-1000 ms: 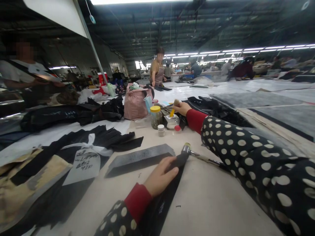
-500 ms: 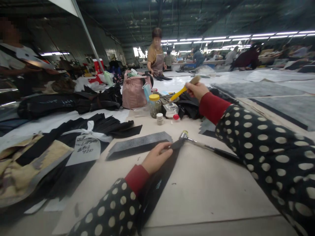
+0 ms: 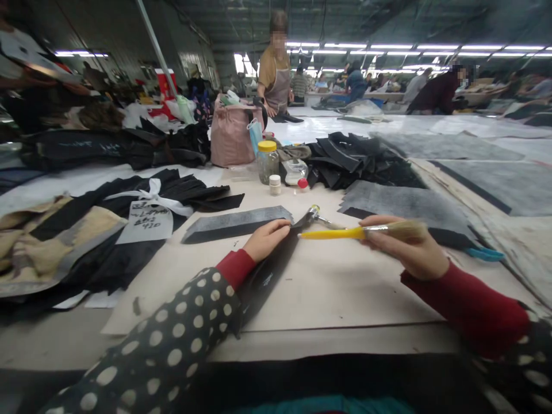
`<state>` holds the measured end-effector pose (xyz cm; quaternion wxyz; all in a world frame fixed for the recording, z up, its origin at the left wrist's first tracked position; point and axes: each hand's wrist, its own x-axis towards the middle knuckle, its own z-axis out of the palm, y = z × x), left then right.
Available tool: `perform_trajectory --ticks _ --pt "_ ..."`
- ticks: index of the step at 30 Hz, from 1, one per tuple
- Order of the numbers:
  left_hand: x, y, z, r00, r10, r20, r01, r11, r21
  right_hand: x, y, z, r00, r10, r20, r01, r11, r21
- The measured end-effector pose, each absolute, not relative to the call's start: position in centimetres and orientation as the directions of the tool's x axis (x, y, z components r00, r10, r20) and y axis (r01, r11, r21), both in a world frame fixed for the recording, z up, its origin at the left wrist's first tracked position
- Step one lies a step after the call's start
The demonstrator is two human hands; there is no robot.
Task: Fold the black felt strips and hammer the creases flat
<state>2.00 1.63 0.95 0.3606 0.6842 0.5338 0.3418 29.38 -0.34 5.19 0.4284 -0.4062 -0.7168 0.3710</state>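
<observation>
My left hand (image 3: 266, 238) lies flat, fingers together, pressing the far end of a long black strip (image 3: 267, 275) onto the beige board (image 3: 345, 293). My right hand (image 3: 409, 250) is closed on a yellow-handled brush (image 3: 360, 232), held level above the board with the handle pointing left toward my left hand and the bristles to the right. A small hammer (image 3: 317, 216) lies just beyond the strip's tip. A grey strip (image 3: 235, 223) lies left of it.
A yellow-lidded jar (image 3: 268, 161), a small white-capped pot (image 3: 275, 184) and a clear bottle (image 3: 295, 172) stand beyond, before a pink bag (image 3: 232, 140). Black fabric bundles (image 3: 357, 161) lie right and left; a tagged bundle (image 3: 146, 221) at left. Blue scissors (image 3: 485, 253) lie right. People work at far tables.
My right hand has drawn the brush from the bottle area back toward me, down over the board. The view has tilted down; my left hand stays on the black strip.
</observation>
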Motion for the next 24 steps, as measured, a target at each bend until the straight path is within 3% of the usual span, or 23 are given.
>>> perform_trajectory --ticks 6,13,21,24 --pt "2.2 1.5 0.6 0.185 0.977 0.107 0.484 -0.185 0.855 27.3 -0.4 5.0 -0.447 0.772 0.452 0.43 0.629 -0.648" --pt "2.4 1.4 0.9 0.178 0.976 0.124 0.504 -0.199 0.84 26.9 0.2 5.1 -0.593 0.638 0.492 0.462 0.769 -0.441" --pt "2.5 1.4 0.8 0.171 0.976 0.135 0.498 -0.204 0.843 27.6 -0.4 3.8 -0.847 0.321 0.423 0.341 0.94 -0.03" --pt "2.6 1.3 0.8 0.172 0.975 0.139 0.501 -0.208 0.84 27.7 -1.8 3.1 -0.892 0.263 0.369 0.313 0.946 0.083"
